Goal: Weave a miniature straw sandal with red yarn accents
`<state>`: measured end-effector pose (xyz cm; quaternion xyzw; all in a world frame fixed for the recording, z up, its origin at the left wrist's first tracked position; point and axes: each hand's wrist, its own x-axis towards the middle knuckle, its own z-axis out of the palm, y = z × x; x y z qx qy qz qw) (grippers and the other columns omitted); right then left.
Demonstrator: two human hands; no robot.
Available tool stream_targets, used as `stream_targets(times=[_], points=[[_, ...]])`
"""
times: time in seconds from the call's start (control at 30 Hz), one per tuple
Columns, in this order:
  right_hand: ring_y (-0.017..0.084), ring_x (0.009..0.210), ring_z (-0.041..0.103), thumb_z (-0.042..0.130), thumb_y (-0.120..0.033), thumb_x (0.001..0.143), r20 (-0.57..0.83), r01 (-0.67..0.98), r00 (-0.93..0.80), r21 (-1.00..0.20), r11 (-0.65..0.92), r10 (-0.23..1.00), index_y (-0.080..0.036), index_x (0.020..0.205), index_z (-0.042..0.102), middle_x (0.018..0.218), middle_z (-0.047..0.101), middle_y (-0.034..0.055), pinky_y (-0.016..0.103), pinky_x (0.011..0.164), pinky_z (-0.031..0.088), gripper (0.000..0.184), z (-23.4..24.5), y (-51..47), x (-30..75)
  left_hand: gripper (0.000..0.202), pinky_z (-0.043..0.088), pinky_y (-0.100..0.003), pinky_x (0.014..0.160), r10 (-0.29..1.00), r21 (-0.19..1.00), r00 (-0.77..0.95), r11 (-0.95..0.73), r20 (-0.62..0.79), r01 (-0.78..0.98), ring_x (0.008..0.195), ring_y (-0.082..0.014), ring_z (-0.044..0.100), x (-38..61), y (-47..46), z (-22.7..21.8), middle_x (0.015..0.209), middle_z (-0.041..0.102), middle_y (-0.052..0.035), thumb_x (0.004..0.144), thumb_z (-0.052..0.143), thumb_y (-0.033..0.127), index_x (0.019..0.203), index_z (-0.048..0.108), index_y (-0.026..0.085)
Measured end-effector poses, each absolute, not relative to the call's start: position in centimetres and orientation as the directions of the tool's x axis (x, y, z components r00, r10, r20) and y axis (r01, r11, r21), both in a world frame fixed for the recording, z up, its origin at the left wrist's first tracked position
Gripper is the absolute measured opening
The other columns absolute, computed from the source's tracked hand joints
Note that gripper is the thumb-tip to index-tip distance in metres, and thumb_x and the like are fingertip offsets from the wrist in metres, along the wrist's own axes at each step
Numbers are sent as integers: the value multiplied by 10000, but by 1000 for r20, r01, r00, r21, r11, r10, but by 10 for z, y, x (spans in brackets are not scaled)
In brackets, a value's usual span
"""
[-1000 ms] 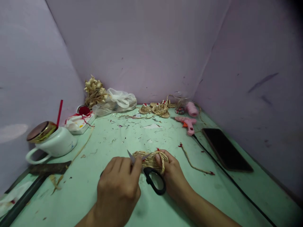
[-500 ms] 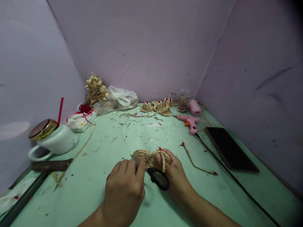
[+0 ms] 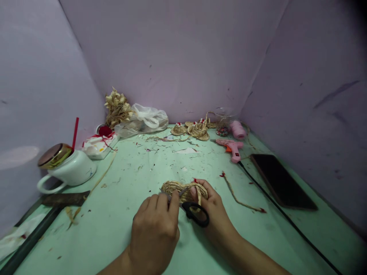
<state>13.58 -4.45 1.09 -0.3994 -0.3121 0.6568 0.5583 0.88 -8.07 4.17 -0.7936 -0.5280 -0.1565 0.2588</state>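
A small braided straw sole (image 3: 173, 186) of coiled cord, with a strap and a red thread tuft at its top, sits between my hands above the table. My right hand (image 3: 216, 208) pinches its right end between thumb and fingers. Black-handled scissors (image 3: 188, 208) are spread across its near side, one handle loop beside my right wrist. Closed around the middle of the scissors is my left hand (image 3: 156, 225), its index finger against the straw piece. That hand hides the other loop and most of the blades.
To the right lie a twisted cord (image 3: 236, 196), a pink glue gun (image 3: 233, 147) with black cable, and a phone (image 3: 282, 183). Straw pieces (image 3: 197, 131) and a thread spool (image 3: 237, 130) stand at the back. On the left are a white mug (image 3: 77, 170) and a hammer (image 3: 67, 199).
The scissors and my left hand have shifted slightly right, and the black loop has turned upward a little. My right hand keeps its hold on the straw sole.
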Motion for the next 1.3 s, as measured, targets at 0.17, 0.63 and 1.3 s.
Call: stream_targets(times=[0.17, 0.63, 1.3], points=[[76, 479, 385, 642, -388, 674, -117, -449, -14, -886, -111, 993, -192, 813, 465, 568, 468, -55, 188, 441, 310, 298, 12, -46, 135, 316, 400, -299, 554, 774, -325, 377, -233, 509, 916, 559, -170, 489, 19, -80, 40, 596, 531, -27, 685, 466, 91, 958, 616, 147], [95, 569, 400, 539, -360, 775, -2, -226, 47, -974, 9, 999, -190, 866, 469, 653, 478, -30, 212, 514, 356, 205, 5, -46, 136, 240, 409, -309, 544, 716, -395, 418, -214, 558, 893, 544, -181, 500, 29, -68, 34, 582, 550, -47, 684, 493, 126, 869, 644, 103], [68, 505, 432, 673, -261, 675, -167, -581, -5, -802, -139, 986, -183, 782, 527, 587, 520, -53, 188, 491, 325, 198, -5, -41, 137, 206, 418, -310, 524, 730, -375, 454, -286, 511, 882, 547, -186, 510, 22, -62, 31, 615, 567, -57, 700, 479, 115, 842, 628, 104]])
